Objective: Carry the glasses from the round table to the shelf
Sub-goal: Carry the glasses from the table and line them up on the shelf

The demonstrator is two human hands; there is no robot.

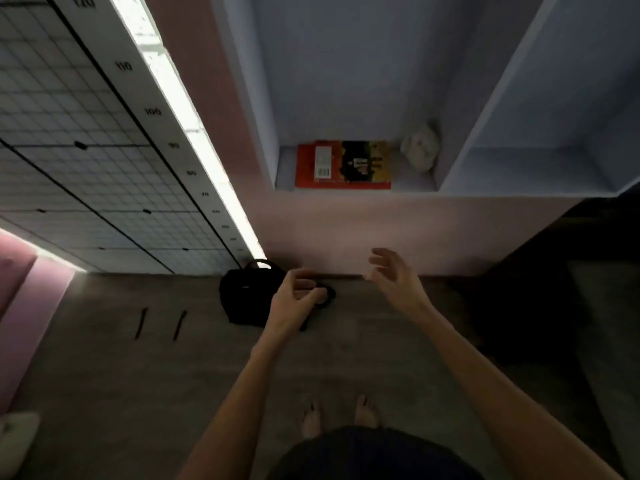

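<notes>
My left hand [296, 299] is closed around a pair of dark-framed glasses [327, 295], whose frame sticks out to the right of my fingers and whose arm hangs below my wrist. My right hand [391, 271] is held up beside it, fingers spread and curled, holding nothing. Both hands are below the white shelf [353, 192], which hangs on the wall in front of me. The round table is out of view.
A red and black book [343, 164] and a crumpled pale object [420, 147] lie in the shelf's left compartment; the right compartment [540, 168] holds nothing. A black bag [249, 296] sits on the floor by the wall. My bare feet [337, 415] stand on grey carpet.
</notes>
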